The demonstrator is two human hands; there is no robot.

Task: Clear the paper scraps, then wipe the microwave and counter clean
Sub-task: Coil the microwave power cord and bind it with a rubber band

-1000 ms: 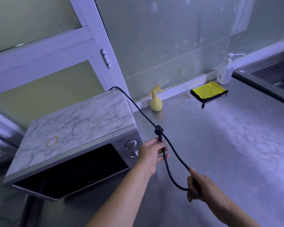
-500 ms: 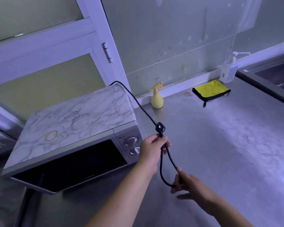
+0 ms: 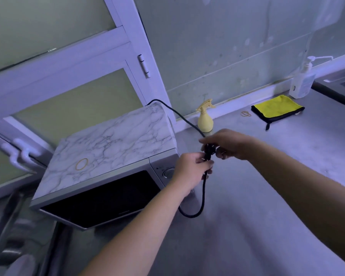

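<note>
Head view: since a second ago the right hand (image 3: 230,144) has come up from 5 o'clock to meet the left hand (image 3: 191,173), so the cord (image 3: 202,194) loop hangs much shorter. Both grips are curled around the black cord by its plug, just off the microwave (image 3: 112,156) front-right corner. Microwave sits at 9 o'clock on the tabletop (image 3: 267,196), long axis running roughly 8 to 2, door toward the camera. Yellow cloth (image 3: 277,108) lies at 2 o'clock.

No readable text anywhere, microwave (image 3: 116,170) control panel markings by its knobs too blurred to read, pump bottle (image 3: 303,82) label at the counter's back edge illegible
</note>
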